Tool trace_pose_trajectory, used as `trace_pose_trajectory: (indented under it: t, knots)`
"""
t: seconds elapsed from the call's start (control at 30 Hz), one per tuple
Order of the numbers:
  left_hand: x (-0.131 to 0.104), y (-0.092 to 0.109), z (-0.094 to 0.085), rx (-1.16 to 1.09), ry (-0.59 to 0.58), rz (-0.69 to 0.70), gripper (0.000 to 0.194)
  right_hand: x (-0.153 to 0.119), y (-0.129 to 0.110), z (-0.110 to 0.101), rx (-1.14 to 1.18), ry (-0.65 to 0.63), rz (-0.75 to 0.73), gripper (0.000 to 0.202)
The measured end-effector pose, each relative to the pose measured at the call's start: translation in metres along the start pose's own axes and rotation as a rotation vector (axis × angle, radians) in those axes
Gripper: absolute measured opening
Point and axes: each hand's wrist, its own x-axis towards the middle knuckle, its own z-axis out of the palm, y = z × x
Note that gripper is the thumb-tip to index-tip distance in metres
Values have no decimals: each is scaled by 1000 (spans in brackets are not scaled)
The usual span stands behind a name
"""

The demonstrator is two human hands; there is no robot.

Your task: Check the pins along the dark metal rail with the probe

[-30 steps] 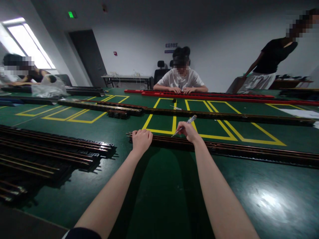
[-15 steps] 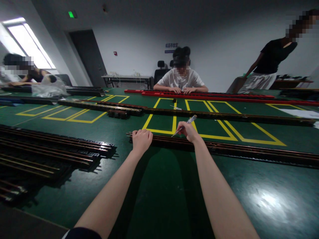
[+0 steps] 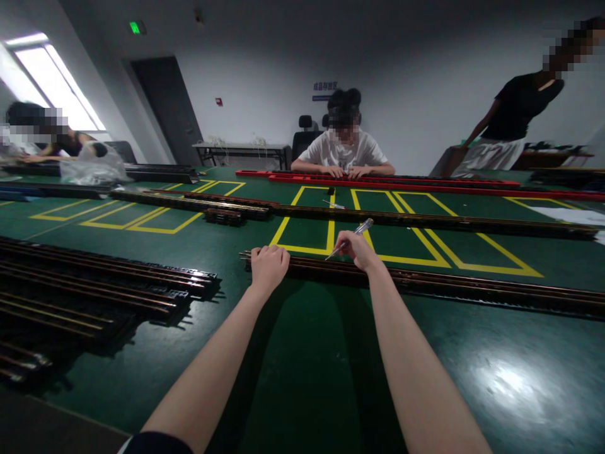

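A long dark rail with copper-coloured rods (image 3: pixel 454 282) lies across the green table in front of me. My left hand (image 3: pixel 269 268) is closed over the rail near its left end. A slim screwdriver with a clear handle (image 3: pixel 363 227) is held in my right hand (image 3: pixel 355 248), slanting down to the left. Its tip is at the upper edge of the rail, a little to the right of my left hand; whether it touches cannot be made out.
Several similar rails (image 3: pixel 89 284) lie at the left on the green table (image 3: pixel 302 378). Another long rail (image 3: pixel 401 217) and red rails (image 3: pixel 401 181) stretch across farther back. A person in white (image 3: pixel 345 151) sits opposite; others are at the far left and right.
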Motion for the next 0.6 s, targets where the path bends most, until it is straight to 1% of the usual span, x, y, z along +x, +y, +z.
trace_pose_trajectory:
  t: [0.6]
  knots:
    - [0,0,-1,-5,-12,-3,45,2,2,0,4,0,-11,17]
